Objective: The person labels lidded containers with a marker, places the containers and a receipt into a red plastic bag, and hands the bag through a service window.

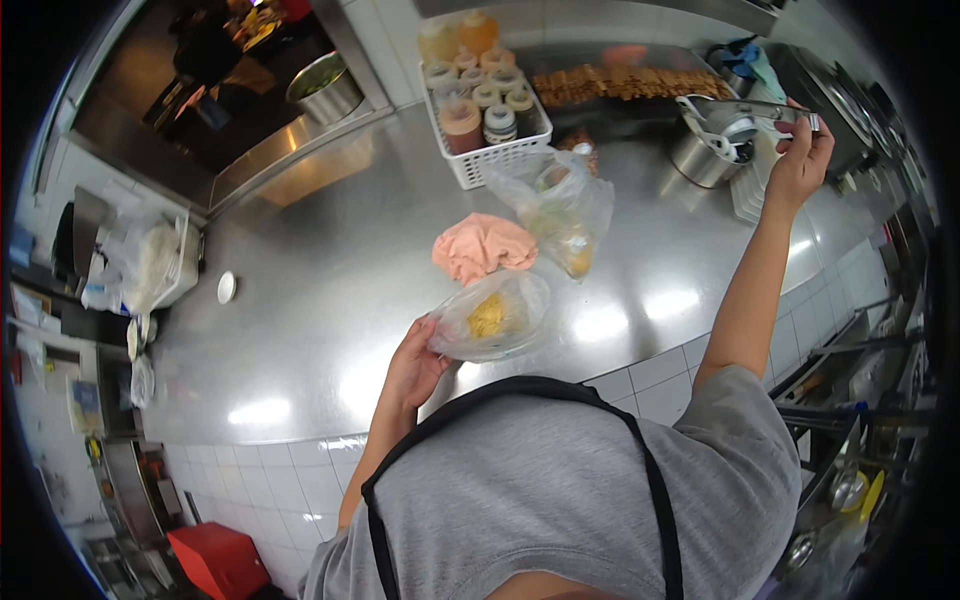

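Observation:
My left hand (420,364) grips the edge of a clear plastic bag (529,300) low over the steel counter's front. Inside it lies a clump of yellow shredded food (487,316). Out to the far right, my right hand (806,154) is raised and pinches the end of a metal utensil (776,111), seemingly tongs. That utensil reaches over a steel pot (699,161) holding white-handled utensils. Just beyond the bag sits a crumpled pink cloth (484,246). A second knotted plastic bag (574,210), with greenish and yellow contents, rests to the cloth's right.
A white plastic basket (491,165) of squeeze bottles stands at the back of the steel counter (322,285). Many skewers (630,84) lie along the wall. Left are a small white dish (226,287) and a bag-filled basket (184,259). A person (214,64) is beyond the pass-through opening.

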`<state>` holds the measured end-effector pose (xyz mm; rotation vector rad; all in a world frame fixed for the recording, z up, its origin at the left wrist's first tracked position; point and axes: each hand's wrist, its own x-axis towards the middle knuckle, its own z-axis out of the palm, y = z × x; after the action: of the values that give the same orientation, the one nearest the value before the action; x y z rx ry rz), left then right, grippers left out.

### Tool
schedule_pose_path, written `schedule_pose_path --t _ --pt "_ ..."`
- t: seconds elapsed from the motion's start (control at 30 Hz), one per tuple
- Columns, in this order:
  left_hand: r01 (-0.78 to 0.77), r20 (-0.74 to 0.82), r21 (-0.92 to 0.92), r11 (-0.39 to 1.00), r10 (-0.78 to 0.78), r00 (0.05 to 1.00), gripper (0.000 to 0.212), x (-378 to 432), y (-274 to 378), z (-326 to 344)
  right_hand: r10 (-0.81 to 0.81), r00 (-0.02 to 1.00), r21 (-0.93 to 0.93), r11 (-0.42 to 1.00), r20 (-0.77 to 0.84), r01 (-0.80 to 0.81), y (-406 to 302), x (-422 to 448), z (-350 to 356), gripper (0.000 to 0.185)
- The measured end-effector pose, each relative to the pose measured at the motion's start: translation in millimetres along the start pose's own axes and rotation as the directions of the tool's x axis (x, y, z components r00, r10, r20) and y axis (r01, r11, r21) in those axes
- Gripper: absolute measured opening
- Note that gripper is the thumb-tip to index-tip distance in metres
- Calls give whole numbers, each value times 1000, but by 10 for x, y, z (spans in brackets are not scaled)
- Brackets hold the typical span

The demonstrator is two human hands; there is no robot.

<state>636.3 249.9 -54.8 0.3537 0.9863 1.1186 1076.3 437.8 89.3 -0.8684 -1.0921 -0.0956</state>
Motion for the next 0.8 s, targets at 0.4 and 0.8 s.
schedule_pose_path --t 0.4,0.8 --pt "-105 108 -1 994 105 989 29 -166 56 40 185 514 -1 942 837 -336 -570 -2387 1507 34" --pt "-128 105 1 992 127 986 27 -110 66 -31 315 446 52 767 838 -639 -631 -2026 1237 32"
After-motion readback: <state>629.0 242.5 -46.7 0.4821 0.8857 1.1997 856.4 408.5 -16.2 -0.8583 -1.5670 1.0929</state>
